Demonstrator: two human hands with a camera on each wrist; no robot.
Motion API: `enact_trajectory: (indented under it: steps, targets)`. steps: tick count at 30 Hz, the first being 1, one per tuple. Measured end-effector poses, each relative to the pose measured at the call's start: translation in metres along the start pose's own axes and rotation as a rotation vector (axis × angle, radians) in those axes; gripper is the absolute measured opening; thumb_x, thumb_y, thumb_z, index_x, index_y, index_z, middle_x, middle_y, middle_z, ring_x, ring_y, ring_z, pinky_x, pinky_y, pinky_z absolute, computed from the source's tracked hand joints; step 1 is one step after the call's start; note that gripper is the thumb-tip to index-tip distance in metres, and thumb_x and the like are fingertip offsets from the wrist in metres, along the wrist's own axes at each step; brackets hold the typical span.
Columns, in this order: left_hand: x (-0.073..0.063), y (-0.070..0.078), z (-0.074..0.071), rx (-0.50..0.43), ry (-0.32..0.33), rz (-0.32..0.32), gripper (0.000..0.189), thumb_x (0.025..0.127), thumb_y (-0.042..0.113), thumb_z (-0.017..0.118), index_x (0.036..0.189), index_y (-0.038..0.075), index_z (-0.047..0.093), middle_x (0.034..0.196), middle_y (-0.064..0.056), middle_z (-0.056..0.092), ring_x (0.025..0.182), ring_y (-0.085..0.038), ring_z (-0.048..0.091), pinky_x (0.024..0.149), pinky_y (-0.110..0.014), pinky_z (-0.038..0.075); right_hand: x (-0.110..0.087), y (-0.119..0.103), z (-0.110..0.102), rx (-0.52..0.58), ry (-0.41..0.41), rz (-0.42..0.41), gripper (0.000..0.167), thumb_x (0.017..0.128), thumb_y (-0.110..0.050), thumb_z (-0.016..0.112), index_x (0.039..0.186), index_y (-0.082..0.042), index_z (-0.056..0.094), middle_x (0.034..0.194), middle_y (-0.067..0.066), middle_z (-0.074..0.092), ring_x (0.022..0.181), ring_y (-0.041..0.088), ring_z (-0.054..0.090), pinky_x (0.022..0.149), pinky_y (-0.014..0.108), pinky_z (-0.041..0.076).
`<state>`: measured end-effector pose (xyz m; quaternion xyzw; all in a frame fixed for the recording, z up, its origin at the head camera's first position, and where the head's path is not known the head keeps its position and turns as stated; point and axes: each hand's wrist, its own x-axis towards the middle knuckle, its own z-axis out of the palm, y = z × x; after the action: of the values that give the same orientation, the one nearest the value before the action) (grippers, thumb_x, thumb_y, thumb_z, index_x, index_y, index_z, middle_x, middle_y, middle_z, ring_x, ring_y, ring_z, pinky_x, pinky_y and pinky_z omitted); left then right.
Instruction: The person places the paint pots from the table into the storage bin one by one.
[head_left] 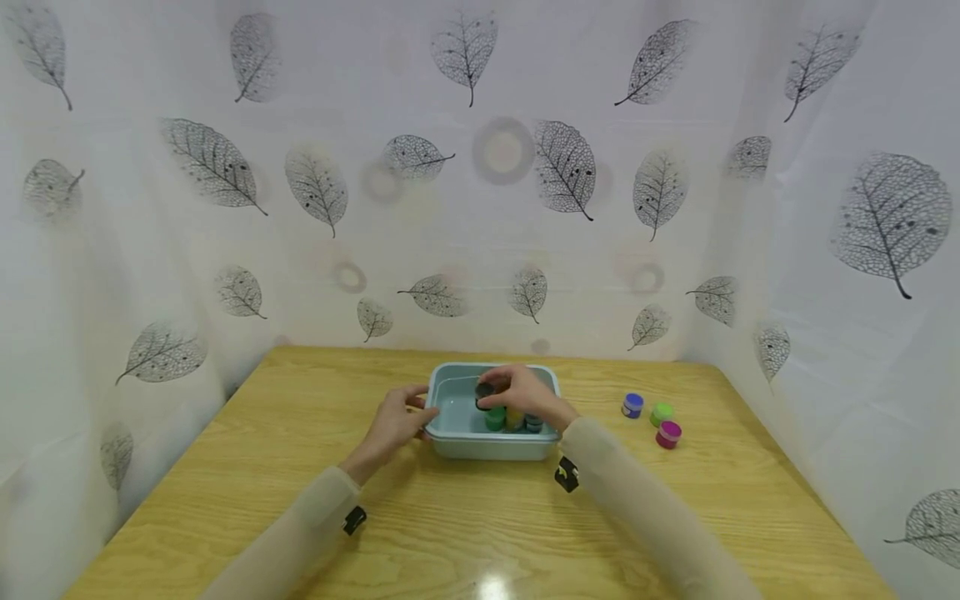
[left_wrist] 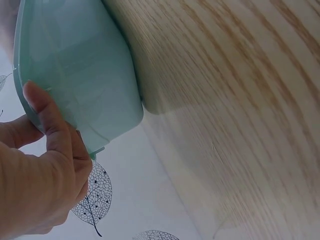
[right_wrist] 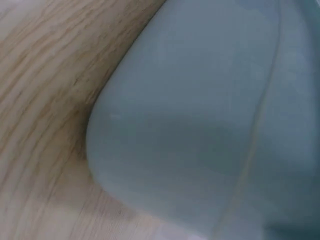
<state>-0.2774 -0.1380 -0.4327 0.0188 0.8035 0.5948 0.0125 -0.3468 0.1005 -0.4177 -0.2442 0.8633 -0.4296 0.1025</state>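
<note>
Black jar (head_left: 484,392) is located within the rim of the light-blue bin (head_left: 491,450), which serves as landmark. I cannot tell whether the jar's base contacts the bin floor. Right hand (head_left: 522,390): reaches over the bin from its right side; thumb and fingertips are narrow, pinching the black jar. Left hand (head_left: 396,418): positioned at the left end of the bin; fingers are bent around the rim, and from the left wrist view I confirm contact with the outer wall.

Inside the bin, toward its front wall, I read three jars in a row: green (head_left: 495,418), yellow (head_left: 513,419) and a dark-topped jar (head_left: 533,423), the last two partly covered by the right hand. To the right of the bin, well apart from it, stand the blue jar (head_left: 632,406), the lime jar (head_left: 662,413) and the magenta jar (head_left: 668,434). Beneath the bin is the wooden table (head_left: 300,433); behind it hangs a leaf-print curtain (head_left: 465,225).
</note>
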Motion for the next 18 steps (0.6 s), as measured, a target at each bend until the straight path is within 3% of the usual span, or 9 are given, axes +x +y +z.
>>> enact_trajectory:
  steps: [8, 14, 18]
  targets:
    - [-0.001, 0.001, 0.0, -0.002, 0.004, 0.002, 0.05, 0.091, 0.0, 0.065, 0.138, -0.007, 0.049, 0.108, -0.023, 0.057, 0.071, -0.02, 0.062, 0.065, -0.044, 0.062, 0.008, -0.006, 0.009, -0.043, -0.034, -0.044, 0.04, 0.084, -0.017, 0.078, 0.12, -0.003, 0.068, 0.111, 0.007, 0.071, 0.1, 0.018, 0.066, 0.09, 0.037, 0.056]
    - [-0.001, 0.0, 0.0, 0.005, 0.01, 0.017, 0.05, 0.091, 0.0, 0.065, 0.138, -0.008, 0.049, 0.108, -0.024, 0.058, 0.071, -0.019, 0.062, 0.064, -0.043, 0.062, 0.014, -0.005, 0.014, -0.049, -0.02, -0.007, 0.039, 0.084, -0.014, 0.077, 0.122, -0.006, 0.068, 0.115, 0.008, 0.07, 0.103, 0.022, 0.066, 0.091, 0.039, 0.057]
    - [-0.001, 0.0, 0.0, 0.011, 0.015, 0.015, 0.049, 0.091, 0.0, 0.064, 0.137, -0.007, 0.05, 0.108, -0.023, 0.057, 0.071, -0.019, 0.062, 0.064, -0.043, 0.062, 0.018, 0.001, 0.019, -0.077, -0.002, -0.028, 0.039, 0.083, -0.012, 0.079, 0.12, -0.007, 0.069, 0.117, 0.008, 0.07, 0.101, 0.021, 0.067, 0.089, 0.038, 0.057]
